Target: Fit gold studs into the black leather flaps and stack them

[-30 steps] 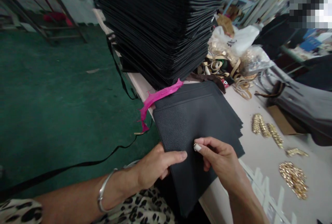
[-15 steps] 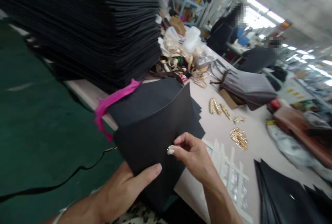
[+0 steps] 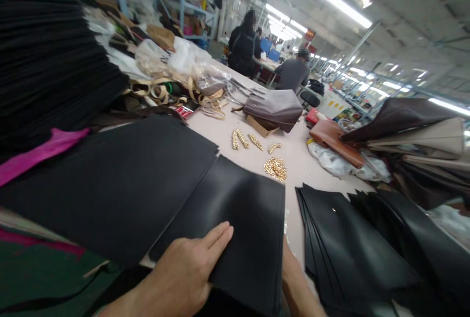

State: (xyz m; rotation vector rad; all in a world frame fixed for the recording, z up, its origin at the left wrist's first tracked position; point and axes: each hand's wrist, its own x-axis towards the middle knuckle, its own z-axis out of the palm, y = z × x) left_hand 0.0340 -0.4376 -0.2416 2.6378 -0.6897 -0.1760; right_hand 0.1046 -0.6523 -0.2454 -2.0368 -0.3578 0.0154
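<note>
A black leather-like panel [image 3: 253,209] lies in front of me, overlapping the edge of a larger stack of black sheets [image 3: 121,175] on its left. My left hand [image 3: 191,263] rests on top of the panel, its fingers stretched out together across the surface. Under the panel's right edge goes my right hand [image 3: 290,273]; its fingers are hidden, so what they hold cannot be made out. Gold-coloured metal pieces lie in a pile [image 3: 275,168] and short rows [image 3: 240,139] beyond the panel.
More black panels with a small metal fitting [image 3: 348,238] lie at the right. A tall black stack [image 3: 47,57] rises at the left, by a pink strip [image 3: 44,153]. Farther back are a grey-brown bag [image 3: 275,106], brown leather pieces [image 3: 336,141] and two people.
The view has swung right. The panel now lies flat, its smooth side up. My left hand is on top of it; my right hand, earlier pinching a small metal piece, has gone beneath its right edge.
</note>
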